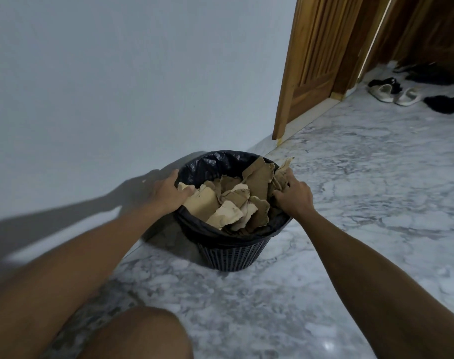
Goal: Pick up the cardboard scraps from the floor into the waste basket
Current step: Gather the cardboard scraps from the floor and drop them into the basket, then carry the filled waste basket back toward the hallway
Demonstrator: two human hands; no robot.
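A dark mesh waste basket [231, 255] lined with a black bag stands on the marble floor against the wall. It is heaped with several torn brown cardboard scraps [233, 200]. My left hand [166, 193] is at the basket's left rim, fingers curled round a scrap there. At the right rim, my right hand [294, 194] pinches a scrap that sticks up over the edge. No loose scraps show on the floor around the basket.
A pale wall runs behind and to the left of the basket. A wooden door [316, 63] stands open at the upper right, with shoes [394, 93] and dark cloth on the floor beyond. My bare knee [137, 335] is at the bottom.
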